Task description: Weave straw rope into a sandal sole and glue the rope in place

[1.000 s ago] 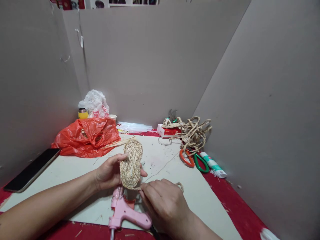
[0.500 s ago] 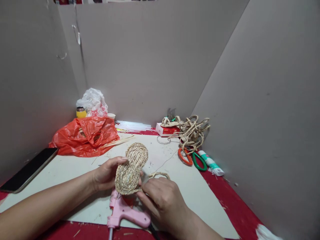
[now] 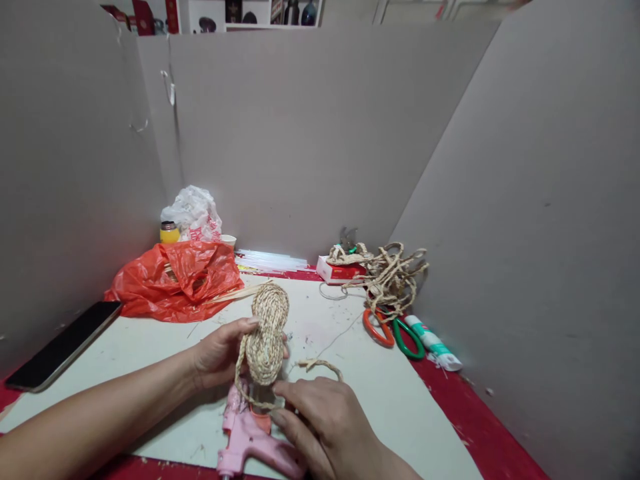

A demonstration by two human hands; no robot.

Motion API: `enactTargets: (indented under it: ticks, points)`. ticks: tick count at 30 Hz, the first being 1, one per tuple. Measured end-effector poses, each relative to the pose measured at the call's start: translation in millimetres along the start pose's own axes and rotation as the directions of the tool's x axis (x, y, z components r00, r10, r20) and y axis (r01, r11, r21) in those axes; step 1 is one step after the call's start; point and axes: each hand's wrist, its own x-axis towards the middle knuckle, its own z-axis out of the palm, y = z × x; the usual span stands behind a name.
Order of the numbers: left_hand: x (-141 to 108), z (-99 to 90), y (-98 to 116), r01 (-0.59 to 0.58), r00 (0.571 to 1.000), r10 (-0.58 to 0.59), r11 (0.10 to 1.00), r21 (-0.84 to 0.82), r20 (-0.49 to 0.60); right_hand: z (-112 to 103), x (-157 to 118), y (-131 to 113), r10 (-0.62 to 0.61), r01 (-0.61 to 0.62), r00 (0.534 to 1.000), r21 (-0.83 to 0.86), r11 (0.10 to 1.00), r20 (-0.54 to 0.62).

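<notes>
Left hand (image 3: 216, 357) gripped the woven mat (image 3: 270, 333) at its narrow waist, thumb in front, fingers behind. Right hand (image 3: 327, 417) was closed on the braided cord (image 3: 239, 373), which looped down from the mat's left edge to its fingertips. A pink glue gun (image 3: 250, 443) lay between the hands, below the mat. Beyond the left hand lay a red bag (image 3: 175, 283); beyond the right, tangled cord (image 3: 393, 283).

- The braided piece (image 3: 270, 330) looks of plant fibre, rough and matt.
- The glue gun (image 3: 243, 437), at near edge of the board (image 3: 400, 400), is smooth plastic.
- The red bag (image 3: 145, 283), at far left corner, is glossy, wrinkled plastic.
</notes>
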Motion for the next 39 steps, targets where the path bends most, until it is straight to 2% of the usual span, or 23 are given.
enactTargets:
  ticks: [5,11,16,21,26,30,35,39]
  points:
    - [-0.1,3.7,-0.1,-0.029,0.998,0.031,0.999,0.026,-0.060,-7.5,7.0,-11.0,0.138,-0.176,0.978,0.265,0.948,0.155]
    - [-2.1,12.9,1.2,-0.129,0.988,0.135,0.988,0.083,-0.079,-4.3,9.0,-16.9,0.122,-0.158,0.984,0.333,0.929,0.128]
    - [-4.2,14.6,0.4,-0.199,0.973,0.210,0.973,0.117,-0.093,0.4,13.8,-21.7,0.140,-0.198,0.976,0.411,0.890,0.166]
    - [-4.9,14.3,0.2,-0.212,0.972,0.222,0.969,0.127,-0.074,-1.9,11.9,-25.8,0.222,-0.239,0.971,0.351,0.905,0.087]
    - [-4.9,13.2,-1.4,-0.182,0.978,0.191,0.978,0.107,-0.088,-0.8,5.6,-19.9,0.286,-0.261,0.958,0.351,0.899,-0.021]
    - [-4.9,13.0,-2.2,-0.170,0.979,0.179,0.981,0.094,-0.101,-0.6,3.2,-15.6,0.264,-0.232,0.962,0.295,0.927,-0.072]
    - [-3.3,12.3,-2.3,-0.166,0.976,0.178,0.981,0.103,-0.127,-2.3,1.6,-13.2,0.129,-0.100,0.982,0.199,0.975,-0.138]
    - [-2.2,12.0,-2.4,-0.154,0.976,0.169,0.982,0.114,-0.139,-2.1,0.1,-7.4,0.177,-0.159,0.979,0.162,0.974,-0.104]
